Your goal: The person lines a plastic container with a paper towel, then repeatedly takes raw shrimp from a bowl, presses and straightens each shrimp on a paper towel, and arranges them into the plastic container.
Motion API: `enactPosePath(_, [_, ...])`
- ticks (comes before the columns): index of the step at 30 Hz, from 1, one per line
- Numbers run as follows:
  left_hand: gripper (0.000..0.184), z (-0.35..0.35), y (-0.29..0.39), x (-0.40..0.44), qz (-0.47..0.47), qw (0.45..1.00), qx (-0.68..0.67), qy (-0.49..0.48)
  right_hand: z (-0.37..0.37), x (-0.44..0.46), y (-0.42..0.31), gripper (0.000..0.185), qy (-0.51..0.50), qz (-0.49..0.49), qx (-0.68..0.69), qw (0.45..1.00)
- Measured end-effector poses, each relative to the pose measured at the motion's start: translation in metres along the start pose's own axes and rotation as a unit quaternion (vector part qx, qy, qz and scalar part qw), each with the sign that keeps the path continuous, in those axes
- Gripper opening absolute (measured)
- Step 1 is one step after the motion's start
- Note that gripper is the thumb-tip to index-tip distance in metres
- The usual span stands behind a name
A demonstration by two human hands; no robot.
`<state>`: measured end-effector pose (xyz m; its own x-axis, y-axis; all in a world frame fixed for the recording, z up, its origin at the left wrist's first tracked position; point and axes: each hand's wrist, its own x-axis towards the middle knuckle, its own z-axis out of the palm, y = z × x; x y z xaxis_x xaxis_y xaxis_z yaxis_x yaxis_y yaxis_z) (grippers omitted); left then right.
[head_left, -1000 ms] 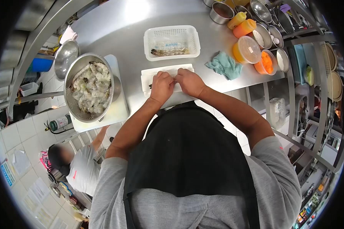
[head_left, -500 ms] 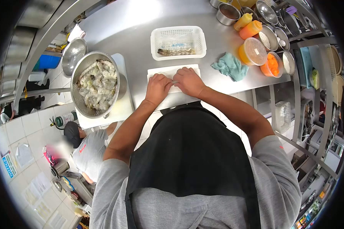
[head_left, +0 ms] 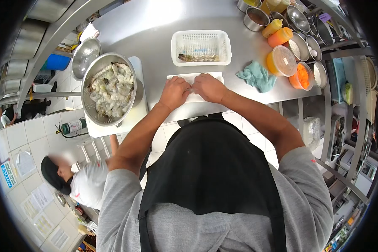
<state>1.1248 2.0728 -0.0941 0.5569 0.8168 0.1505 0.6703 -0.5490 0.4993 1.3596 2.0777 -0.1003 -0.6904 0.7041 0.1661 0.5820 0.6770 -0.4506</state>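
Note:
My left hand (head_left: 176,91) and my right hand (head_left: 210,87) meet over a white board (head_left: 195,98) at the counter's near edge. Both are closed, fingertips pinched together on a small pale greyish piece (head_left: 192,90) that looks like a shrimp; my fingers hide most of it. Just beyond the board is a white perforated basket (head_left: 201,35), with a few shrimp (head_left: 199,58) lying along its near side. To the left, a metal colander (head_left: 87,105) full of raw shrimp (head_left: 112,90) rests on a white cutting board (head_left: 139,113).
A teal cloth (head_left: 257,76) lies right of the board. Farther right stand a lidded orange tub (head_left: 281,61), a tub of orange pieces (head_left: 301,77), squeeze bottles (head_left: 280,37) and metal bowls (head_left: 298,19). Another person (head_left: 86,185) is at the lower left, beyond the counter.
My hands stay pinched together over the board, shifting only slightly. The other person at the lower left has moved and turned. The whole view has shifted a little.

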Motion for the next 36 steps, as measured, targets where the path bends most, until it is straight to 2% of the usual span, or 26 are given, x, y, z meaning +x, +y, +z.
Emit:
enactPosePath(2, [0.012,0.002,0.007,-0.004,-0.038,0.997,-0.048,0.056,-0.001,-0.010,-0.008,0.013,0.060,0.051,0.044,0.996])
enactPosePath(5, [0.013,0.012,0.003,-0.010,-0.021,0.998,-0.053,0.038,0.002,-0.013,-0.013,0.015,0.068,0.065,0.037,0.995])
enactPosePath(8, [0.012,0.020,-0.002,-0.009,-0.001,0.995,-0.074,0.069,0.008,-0.009,-0.012,0.014,0.073,0.057,0.045,0.995])
enactPosePath(20, [0.010,0.020,-0.010,-0.006,0.057,0.994,-0.066,0.063,0.014,-0.006,-0.003,0.009,0.068,0.001,0.046,0.997])
enactPosePath(26, [0.011,0.018,-0.012,-0.005,0.063,0.996,-0.056,0.038,0.015,-0.006,0.003,0.011,0.009,-0.023,-0.008,1.000])
enactPosePath(29, [0.015,0.011,-0.011,-0.006,0.038,0.999,-0.035,-0.002,0.005,-0.012,0.003,0.013,0.026,-0.012,0.029,0.999])
enactPosePath(32, [0.023,0.012,0.001,-0.010,0.003,0.998,-0.023,0.065,-0.001,-0.025,-0.006,0.015,0.108,0.065,0.040,0.991])
enactPosePath(33, [0.032,0.013,0.002,-0.009,0.009,0.998,-0.041,0.040,-0.002,-0.027,-0.009,0.017,0.097,0.092,0.052,0.990])
enactPosePath(36, [0.027,0.021,0.011,0.000,0.016,0.998,-0.040,0.035,-0.002,-0.028,-0.002,0.019,0.069,0.065,0.050,0.994])
